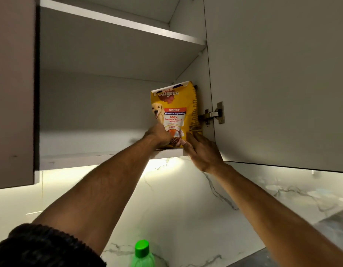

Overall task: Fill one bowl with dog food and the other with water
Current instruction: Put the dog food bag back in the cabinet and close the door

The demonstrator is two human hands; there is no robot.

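Left hand [159,134] grips the lower left front of the dog food bag [176,110], fingers curled onto it. Right hand [202,151] lies flat vs the bag's lower right corner, fingers straight, touching. Bag is yellow, stands upright on the bottom shelf [89,157] of the wall cabinet, right end, just beside the hinge [213,113] of the open door [282,83]. Below: green-capped bottle [142,254] at the frame's bottom edge, marble backsplash [186,199] lit from under the cabinet.
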